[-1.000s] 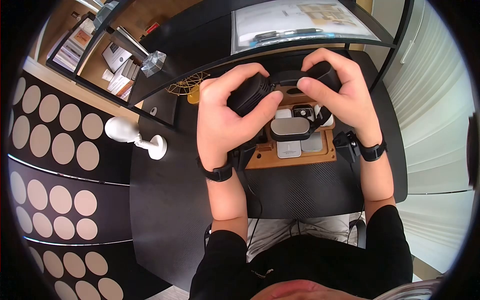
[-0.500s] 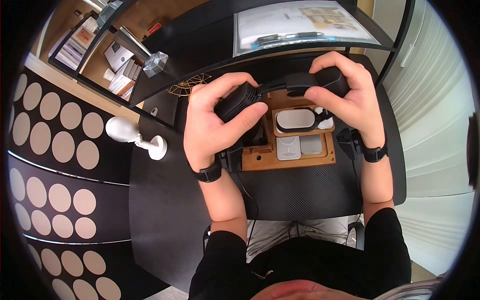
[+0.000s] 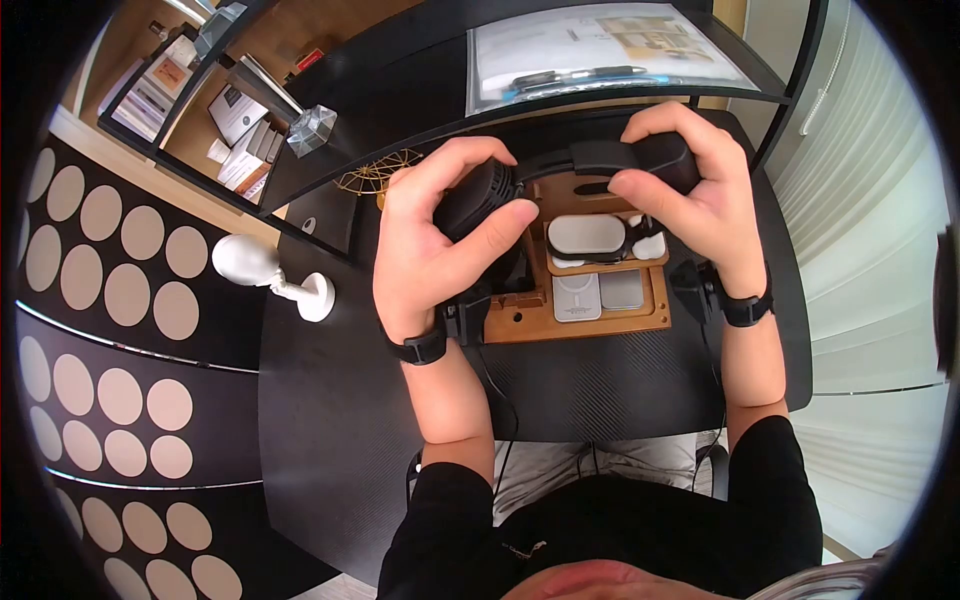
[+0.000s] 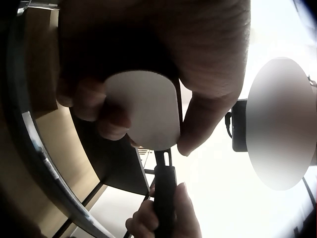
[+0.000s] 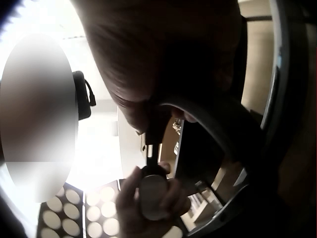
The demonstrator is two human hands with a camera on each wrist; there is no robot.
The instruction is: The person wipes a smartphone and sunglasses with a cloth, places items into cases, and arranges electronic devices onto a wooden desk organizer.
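Observation:
Both hands hold a black banded device point(image 3: 604, 157) above the desk. My left hand point(image 3: 430, 250) grips its ribbed black left end point(image 3: 475, 200), fingers over the far side, thumb along the near side. On the right end, a smooth black block, my right hand point(image 3: 715, 195) has its thumb underneath and fingers over the top. A slotted bar point(image 4: 167, 158) runs between the hands in the left wrist view, beside a pale rounded pad point(image 4: 148, 104). Below the hands, a pale oval pad point(image 3: 587, 236) in a black rim overlaps a wooden tray point(image 3: 540, 326).
On the tray sit white earbuds point(image 3: 650, 245), a flat white square piece point(image 3: 577, 297) and a silver one point(image 3: 622, 290). Behind is a black shelf with a clear folder point(image 3: 600, 50) and a glass ornament point(image 3: 312, 130). A white round-headed stand point(image 3: 245, 261) is at left.
Both hands have spread apart since one second ago, lengthening the visible band between them. The oval pad has shifted toward the back of the tray. In the last half second, only slight movement shows.

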